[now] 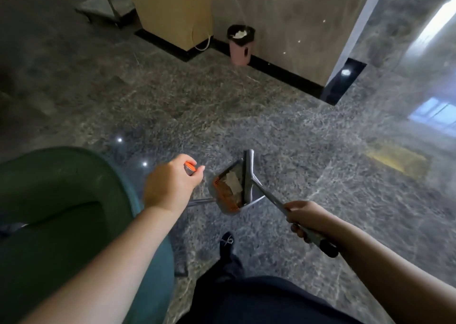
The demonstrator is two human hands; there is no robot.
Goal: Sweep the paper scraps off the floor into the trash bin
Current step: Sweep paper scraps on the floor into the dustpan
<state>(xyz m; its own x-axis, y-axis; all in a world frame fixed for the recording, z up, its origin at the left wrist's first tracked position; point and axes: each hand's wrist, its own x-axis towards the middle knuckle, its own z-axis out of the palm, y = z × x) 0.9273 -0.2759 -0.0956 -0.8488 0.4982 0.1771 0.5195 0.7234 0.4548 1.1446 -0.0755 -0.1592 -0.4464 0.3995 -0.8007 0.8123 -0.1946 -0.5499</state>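
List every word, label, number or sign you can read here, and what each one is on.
No text here can be read.
Pink trash bin: a dark patch on its front, too blurred to tell whether it is a label.
Dustpan: orange markings along its edge, blurred; no letters can be made out.

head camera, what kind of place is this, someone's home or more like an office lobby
Probably a lobby or office corridor, not a home: polished grey stone floor, stone-clad wall with a black skirting, and a small pink trash bin lined with a black bag. A green chair sits nearby.
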